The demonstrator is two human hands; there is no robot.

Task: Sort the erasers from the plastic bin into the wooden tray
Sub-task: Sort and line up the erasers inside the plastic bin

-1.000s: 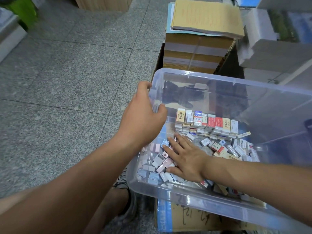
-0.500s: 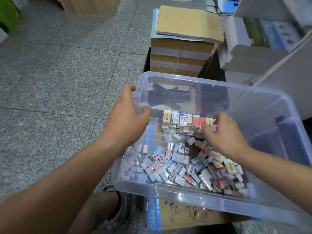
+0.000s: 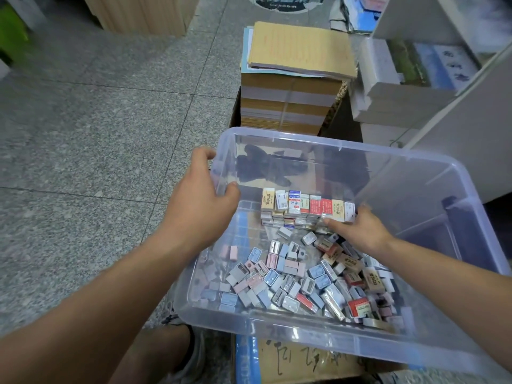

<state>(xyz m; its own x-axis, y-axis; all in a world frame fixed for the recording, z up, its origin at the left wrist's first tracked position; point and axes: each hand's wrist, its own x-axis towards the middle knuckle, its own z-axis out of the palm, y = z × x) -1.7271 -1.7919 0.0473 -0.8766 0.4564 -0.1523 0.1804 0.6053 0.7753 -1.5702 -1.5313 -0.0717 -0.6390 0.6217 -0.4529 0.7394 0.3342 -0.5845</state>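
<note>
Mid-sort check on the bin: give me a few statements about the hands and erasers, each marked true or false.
1. The left hand grips the plastic bin at its rim. True.
2. The right hand is outside the bin. False: it is inside, pinching the right end of the stacked erasers.
3. Loose erasers lie in the heap at the bin's near side. True.
4. The wooden tray stands beside the bin. False: no wooden tray is in view.
</note>
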